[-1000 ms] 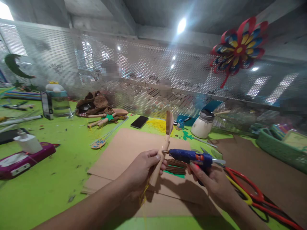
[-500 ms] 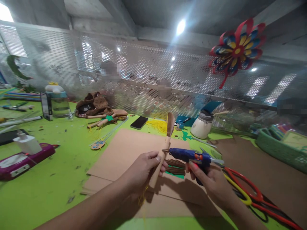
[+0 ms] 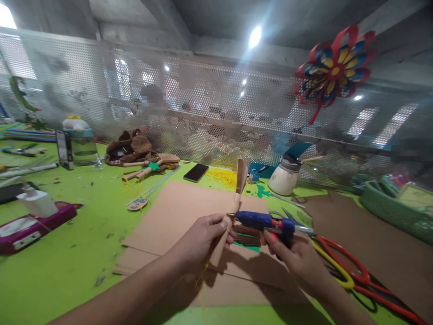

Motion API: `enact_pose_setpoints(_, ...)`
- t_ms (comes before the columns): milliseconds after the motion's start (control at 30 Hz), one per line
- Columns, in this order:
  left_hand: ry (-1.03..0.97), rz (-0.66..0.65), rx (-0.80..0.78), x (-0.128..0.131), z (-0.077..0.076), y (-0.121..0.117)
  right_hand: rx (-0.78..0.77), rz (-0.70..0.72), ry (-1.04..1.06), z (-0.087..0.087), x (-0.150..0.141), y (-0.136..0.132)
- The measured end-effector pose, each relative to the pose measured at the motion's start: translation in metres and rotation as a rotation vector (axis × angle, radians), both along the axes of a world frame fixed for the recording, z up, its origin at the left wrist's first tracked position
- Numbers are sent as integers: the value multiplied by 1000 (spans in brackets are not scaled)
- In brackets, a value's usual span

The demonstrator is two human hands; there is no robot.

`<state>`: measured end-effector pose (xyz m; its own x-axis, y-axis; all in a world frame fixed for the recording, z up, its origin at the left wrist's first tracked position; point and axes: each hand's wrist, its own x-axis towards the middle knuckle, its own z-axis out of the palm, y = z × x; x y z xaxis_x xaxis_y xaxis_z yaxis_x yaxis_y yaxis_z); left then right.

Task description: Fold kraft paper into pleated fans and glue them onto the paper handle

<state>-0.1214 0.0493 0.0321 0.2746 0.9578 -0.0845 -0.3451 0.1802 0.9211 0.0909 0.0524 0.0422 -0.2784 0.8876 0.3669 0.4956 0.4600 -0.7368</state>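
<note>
My left hand (image 3: pixel 206 234) is closed round a tan rolled paper tube (image 3: pixel 221 246), which leans upward with a flat brown blade-like piece (image 3: pixel 241 176) at its top end. Yellow strands (image 3: pixel 202 277) hang below the tube. In my right hand (image 3: pixel 297 255) is a blue hot glue gun (image 3: pixel 260 220), its nozzle touching or nearly touching the tube just above my left thumb. Beneath the gun lie dark brown folded strips (image 3: pixel 248 238) on a green piece. Stacked tan paper sheets (image 3: pixel 176 205) spread under both hands.
Red-handled scissors (image 3: pixel 348 262) lie at the right, beside brown paper (image 3: pixel 338 225) and a green basket (image 3: pixel 395 207). A phone (image 3: pixel 196 173), yellow shredded strands (image 3: pixel 221 177) and a white pot (image 3: pixel 285 177) stand toward the back. A purple power strip (image 3: pixel 40 228) sits left. A perforated screen (image 3: pixel 203 104) rises behind.
The glue gun has turned and shifted slightly, with its nozzle staying at the tube. My left hand still holds the tube in almost the same place.
</note>
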Motion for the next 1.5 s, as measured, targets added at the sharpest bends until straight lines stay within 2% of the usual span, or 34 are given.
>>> enact_pose_setpoints(200, 42, 17, 3, 1, 0, 1, 23, -66, -4, -3, 1, 3)
enact_pose_setpoints(433, 6, -3, -25, -1, 0, 3, -3, 39, -22, 2, 3, 0)
enact_pose_setpoints(633, 27, 32, -30, 1, 3, 0, 33, -50, -57, 1, 5, 6)
enact_pose_setpoints(833, 50, 7, -9, 0, -1, 2, 33, 5, -43, -1, 3, 2)
enact_pose_setpoints(1033, 53, 22, -2, 0, -2, 1, 31, -30, -66, 0, 7, 5)
enact_pose_setpoints(1200, 16, -12, -12, -1, -1, 3, 27, 30, -41, 2, 3, 3)
enact_pose_setpoints(1500, 33, 4, -24, 0, 3, 1, 79, -56, -51, 0, 8, 3)
